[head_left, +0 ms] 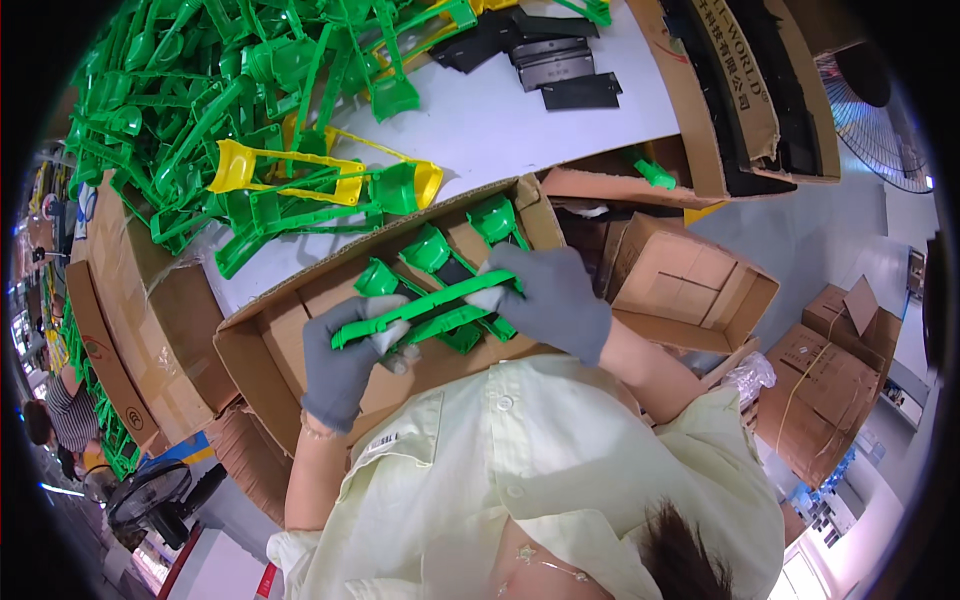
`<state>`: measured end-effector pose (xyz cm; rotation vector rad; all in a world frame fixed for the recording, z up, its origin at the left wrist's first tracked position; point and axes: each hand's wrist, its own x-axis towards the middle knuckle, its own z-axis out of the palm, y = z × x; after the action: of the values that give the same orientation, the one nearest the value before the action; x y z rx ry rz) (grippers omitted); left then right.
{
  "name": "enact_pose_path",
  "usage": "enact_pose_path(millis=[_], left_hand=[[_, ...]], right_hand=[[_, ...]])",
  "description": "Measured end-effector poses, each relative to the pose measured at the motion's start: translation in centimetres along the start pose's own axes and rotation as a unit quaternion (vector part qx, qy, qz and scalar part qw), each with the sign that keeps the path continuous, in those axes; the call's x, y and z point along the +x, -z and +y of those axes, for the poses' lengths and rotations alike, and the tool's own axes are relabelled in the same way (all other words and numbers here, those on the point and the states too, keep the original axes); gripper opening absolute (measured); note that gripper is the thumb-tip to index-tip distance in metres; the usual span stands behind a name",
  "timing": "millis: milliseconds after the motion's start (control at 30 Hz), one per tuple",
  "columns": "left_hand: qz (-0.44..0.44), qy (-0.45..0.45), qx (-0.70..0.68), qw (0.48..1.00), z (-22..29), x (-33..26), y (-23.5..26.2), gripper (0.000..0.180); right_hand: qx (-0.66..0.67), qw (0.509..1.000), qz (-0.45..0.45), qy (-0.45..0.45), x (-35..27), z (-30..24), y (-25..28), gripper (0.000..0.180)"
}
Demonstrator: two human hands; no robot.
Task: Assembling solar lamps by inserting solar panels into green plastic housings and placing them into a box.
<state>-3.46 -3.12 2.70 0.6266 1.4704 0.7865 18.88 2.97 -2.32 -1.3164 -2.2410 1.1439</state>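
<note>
A long green plastic frame part (432, 306) is stretched between my two gloved hands, above an open cardboard box. My left hand (343, 355), in a grey glove, grips its left end with fingers and thumb wrapped round it. Its right end is held in my right hand (556, 300), also grey-gloved. Beneath and behind the part, several green plastic pieces (427, 250) lie in the box (262, 345), some with black pieces between their bars. My fingers and the held part hide some of these pieces.
A large heap of green parts (200, 110) covers the white table (450, 140) at the far left, with a yellow part (240, 168) in front. Black flat pieces (555, 65) lie farther back. An open carton (690, 280) stands at right, a fan (150, 500) at lower left.
</note>
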Motion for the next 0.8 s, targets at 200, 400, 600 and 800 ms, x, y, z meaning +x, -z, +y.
enact_pose_path(millis=[200,400,600,800], left_hand=[[-0.053,0.071,0.088,0.992,0.4,0.2,7.6,0.019],[0.001,0.134,0.361,0.923,-0.2,2.8,7.7,0.023],[0.132,-0.054,0.696,0.703,0.6,2.9,4.3,0.037],[-0.005,-0.571,0.670,0.475,11.9,11.3,-1.6,0.027]], right_hand=[[-0.043,0.995,0.033,-0.080,3.1,1.9,5.9,0.053],[-0.173,0.966,0.186,-0.040,7.4,10.3,12.7,0.030],[-0.202,0.969,0.141,-0.031,8.9,11.5,13.2,0.031],[-0.235,0.965,0.106,-0.053,8.7,11.1,14.0,0.030]])
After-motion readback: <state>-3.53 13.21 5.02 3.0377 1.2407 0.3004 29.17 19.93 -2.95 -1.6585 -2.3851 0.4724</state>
